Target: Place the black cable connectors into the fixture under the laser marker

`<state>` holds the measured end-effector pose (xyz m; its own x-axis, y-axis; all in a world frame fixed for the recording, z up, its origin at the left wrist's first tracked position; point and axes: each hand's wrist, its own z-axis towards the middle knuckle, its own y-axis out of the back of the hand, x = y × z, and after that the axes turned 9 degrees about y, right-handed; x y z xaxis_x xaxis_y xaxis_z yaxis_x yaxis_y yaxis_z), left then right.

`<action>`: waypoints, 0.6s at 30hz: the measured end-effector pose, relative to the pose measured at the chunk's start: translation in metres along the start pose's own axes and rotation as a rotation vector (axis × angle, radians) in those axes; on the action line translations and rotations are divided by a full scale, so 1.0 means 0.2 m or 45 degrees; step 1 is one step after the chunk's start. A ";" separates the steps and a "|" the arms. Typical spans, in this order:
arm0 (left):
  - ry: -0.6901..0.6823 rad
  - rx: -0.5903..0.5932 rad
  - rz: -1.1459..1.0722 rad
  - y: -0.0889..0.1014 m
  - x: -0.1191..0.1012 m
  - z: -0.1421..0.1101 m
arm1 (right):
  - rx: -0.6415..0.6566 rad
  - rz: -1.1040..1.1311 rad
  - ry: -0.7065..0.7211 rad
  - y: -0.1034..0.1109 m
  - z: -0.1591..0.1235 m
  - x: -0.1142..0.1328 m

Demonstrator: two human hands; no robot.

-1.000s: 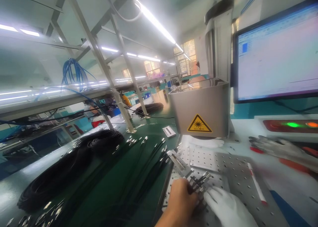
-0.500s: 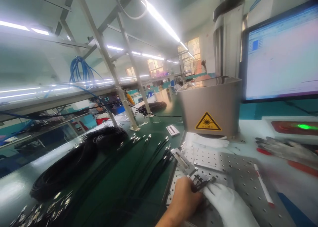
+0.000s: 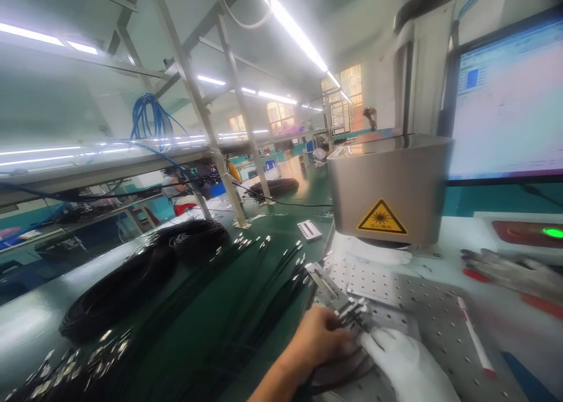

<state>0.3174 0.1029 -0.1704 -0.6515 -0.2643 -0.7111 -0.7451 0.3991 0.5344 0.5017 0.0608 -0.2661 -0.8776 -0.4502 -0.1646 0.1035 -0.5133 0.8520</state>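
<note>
My bare left hand point(image 3: 323, 338) is closed at the metal fixture point(image 3: 326, 286) on the perforated plate. My right hand point(image 3: 402, 355), in a white glove, pinches close beside it. Between them is a small bunch of black cables point(image 3: 343, 374), whose silver connector ends point(image 3: 357, 311) stick up past my left fingers. The cables sag below my hands toward the bottom edge. Blur and my fingers hide how each single cable is held. Left of the fixture, more black cables point(image 3: 281, 279) with metal tips lie on the green table.
A metal housing point(image 3: 387, 185) with a yellow laser warning sign stands behind the perforated plate point(image 3: 435, 308). A red-and-white marker point(image 3: 475, 337), grey gloves point(image 3: 505, 270) and a monitor point(image 3: 510, 102) are at right. Coiled black cables point(image 3: 132, 279) lie left; a person point(image 3: 176, 191) sits beyond.
My left hand has shifted slightly left and turned, and its fingers show more. More silver connector ends and the hanging cables have come into sight. The view has swung slightly left.
</note>
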 end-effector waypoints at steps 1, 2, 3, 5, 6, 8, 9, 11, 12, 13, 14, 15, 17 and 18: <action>-0.003 -0.019 -0.059 0.02 0.00 0.00 | -0.003 -0.003 0.007 0.00 0.00 0.00; -0.009 -0.049 -0.105 0.04 0.01 -0.01 | -0.005 -0.005 0.012 -0.01 0.00 0.00; -0.017 -0.079 -0.141 0.06 0.02 -0.02 | -0.008 -0.007 0.014 -0.02 0.00 0.00; -0.023 -0.114 -0.172 0.08 0.03 -0.03 | -0.020 -0.010 0.005 -0.03 0.00 0.00; -0.021 -0.113 -0.165 0.08 0.04 -0.04 | -0.029 -0.012 -0.004 -0.04 0.00 0.00; -0.009 -0.105 -0.128 0.07 0.06 -0.05 | -0.046 -0.017 -0.021 -0.06 0.00 -0.01; -0.004 -0.109 -0.098 0.06 0.06 -0.05 | -0.052 -0.018 -0.027 -0.06 0.00 -0.02; -0.003 -0.163 -0.025 0.04 0.07 -0.06 | -0.058 -0.017 -0.027 -0.07 0.00 -0.02; 0.001 -0.202 0.016 0.02 0.06 -0.07 | -0.058 -0.017 -0.025 -0.07 0.00 -0.02; 0.012 -0.234 0.061 0.01 0.06 -0.07 | -0.056 -0.016 -0.022 -0.07 0.00 -0.02; 0.028 -0.258 0.107 0.00 0.05 -0.08 | -0.053 -0.015 -0.019 -0.07 0.00 -0.02; 0.050 -0.277 0.152 -0.01 0.04 -0.09 | -0.049 -0.014 -0.016 -0.07 0.00 -0.02; 0.096 -0.300 0.234 -0.02 0.01 -0.11 | -0.040 -0.011 -0.012 -0.07 0.00 -0.02; 0.108 -0.312 0.272 -0.02 0.00 -0.12 | -0.035 -0.009 -0.011 -0.07 0.00 -0.02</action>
<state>0.3172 0.0811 -0.1620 -0.7984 -0.2738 -0.5363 -0.5961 0.2327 0.7685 0.5045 0.0705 -0.2772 -0.8823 -0.4404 -0.1663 0.1099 -0.5363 0.8368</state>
